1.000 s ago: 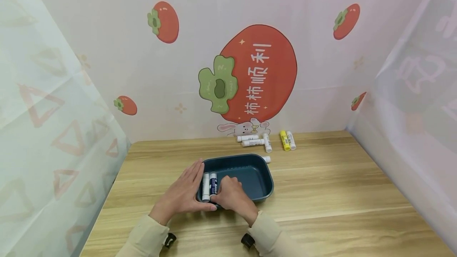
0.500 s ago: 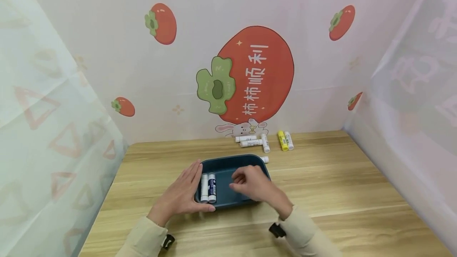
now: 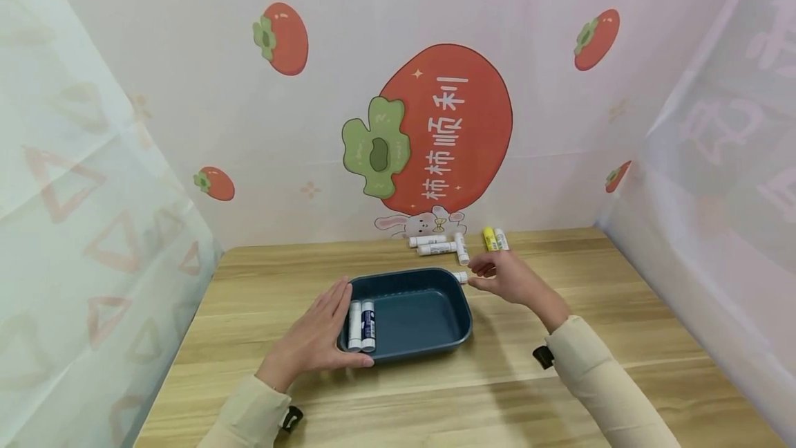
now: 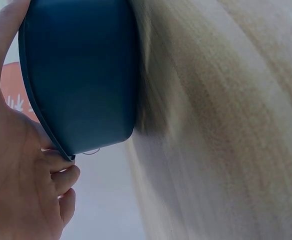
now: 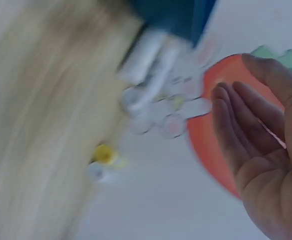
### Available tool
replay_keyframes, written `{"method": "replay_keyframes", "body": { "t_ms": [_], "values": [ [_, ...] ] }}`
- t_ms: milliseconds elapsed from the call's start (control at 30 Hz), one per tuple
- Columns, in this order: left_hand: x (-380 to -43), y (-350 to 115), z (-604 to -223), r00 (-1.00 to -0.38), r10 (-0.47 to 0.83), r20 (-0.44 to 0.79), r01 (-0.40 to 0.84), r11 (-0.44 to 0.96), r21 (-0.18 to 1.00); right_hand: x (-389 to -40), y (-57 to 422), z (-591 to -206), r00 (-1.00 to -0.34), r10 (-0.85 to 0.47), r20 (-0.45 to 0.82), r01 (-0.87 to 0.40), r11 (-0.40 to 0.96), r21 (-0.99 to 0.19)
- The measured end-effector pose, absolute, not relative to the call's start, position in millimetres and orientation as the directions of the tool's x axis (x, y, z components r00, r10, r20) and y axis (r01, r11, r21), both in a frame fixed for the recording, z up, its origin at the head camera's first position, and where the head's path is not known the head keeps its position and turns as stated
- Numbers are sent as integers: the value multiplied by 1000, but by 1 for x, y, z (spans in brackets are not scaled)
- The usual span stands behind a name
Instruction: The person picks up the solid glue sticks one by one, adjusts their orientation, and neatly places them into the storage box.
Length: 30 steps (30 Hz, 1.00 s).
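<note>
The left grip (image 3: pixel 311 334) clasps the left end of a dark blue-green tray (image 3: pixel 417 316), thumb along the near side and fingers reaching the far left corner; the hold presumably stops the tray from sliding on the worktop (image 3: pixel 528 379). The right grip (image 3: pixel 513 278) is spread, thumb apart from gently bent fingers, with nothing between them; it hovers beside a short white tube (image 3: pixel 461 276) that shows only in part past the tray's far right corner. Thumb and fingers face that tube's exposed end — an arrangement that would suit a pinch from the side. Inside the tray, against the left wall, a plain white tube (image 3: pixel 355 327) and a navy-labelled tube (image 3: pixel 368 327) lie parallel; such close packing probably limits rolling and leaves the floor to their right bare. Toward the back edge, two white tubes (image 3: pixel 428 245) lie nearly parallel, a third white tube (image 3: pixel 461 249) set crosswise at their right end, seemingly as they came to rest. Farther right, a yellow tube (image 3: pixel 490 238) lies beside another white tube (image 3: pixel 501 238), both partly hidden by the right fingers. The right wrist view is too blurred for the labels to be read.
</note>
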<state>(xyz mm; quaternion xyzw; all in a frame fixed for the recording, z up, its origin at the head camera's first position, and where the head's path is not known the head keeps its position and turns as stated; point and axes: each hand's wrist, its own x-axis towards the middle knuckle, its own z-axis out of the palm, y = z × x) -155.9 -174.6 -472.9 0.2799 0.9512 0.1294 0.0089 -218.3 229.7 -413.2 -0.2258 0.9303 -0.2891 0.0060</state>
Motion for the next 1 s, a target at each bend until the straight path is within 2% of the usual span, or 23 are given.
{"method": "replay_keyframes", "body": {
  "t_ms": [333,667,1000],
  "values": [
    [-156,-175,-473,-838,543,55,538,805,250,-254,237,-451,-903,-430,30,-387,779,-494],
    [-156,-174,-473,-840,542,35,532,809,251,-279,233,-464,-893,-444,-66,-350,782,-515],
    [-154,-174,-470,-849,528,29,518,818,249,-288,228,-470,-885,-449,-121,-337,798,-499]
  ]
}}
